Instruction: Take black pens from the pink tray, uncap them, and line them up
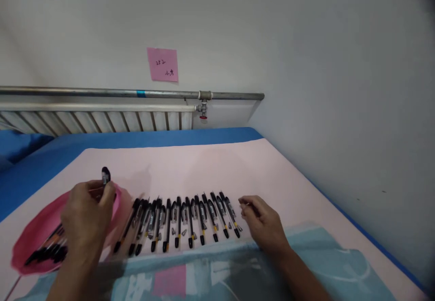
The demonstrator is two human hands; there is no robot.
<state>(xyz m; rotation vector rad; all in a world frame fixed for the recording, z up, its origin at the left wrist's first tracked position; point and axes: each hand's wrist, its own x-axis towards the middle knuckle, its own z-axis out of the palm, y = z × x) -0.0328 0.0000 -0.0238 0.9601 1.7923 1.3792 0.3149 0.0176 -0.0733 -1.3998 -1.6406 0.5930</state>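
Observation:
My left hand (89, 208) is over the pink basin (23, 246), its fingers closed on a black pen cap (106, 175) with a pale label; its lower end is hidden by the fingers. Several pens (167, 226) with black ends lie side by side in a row on the pink sheet. Loose black caps (184, 212) and small metal pen tips (184, 233) are scattered among them. Just right of the row, my right hand (263, 221) has thumb and fingers pinched together; anything between them is too small to make out. More pens (50, 246) lie in the basin.
A light blue patterned cloth (204, 274) lies along the near side. The pink sheet (210, 165) covers a blue surface (190, 136). Behind it are a radiator (129, 120), a metal pipe (102, 92) and a pink note (163, 65). A wall (356, 133) borders the right.

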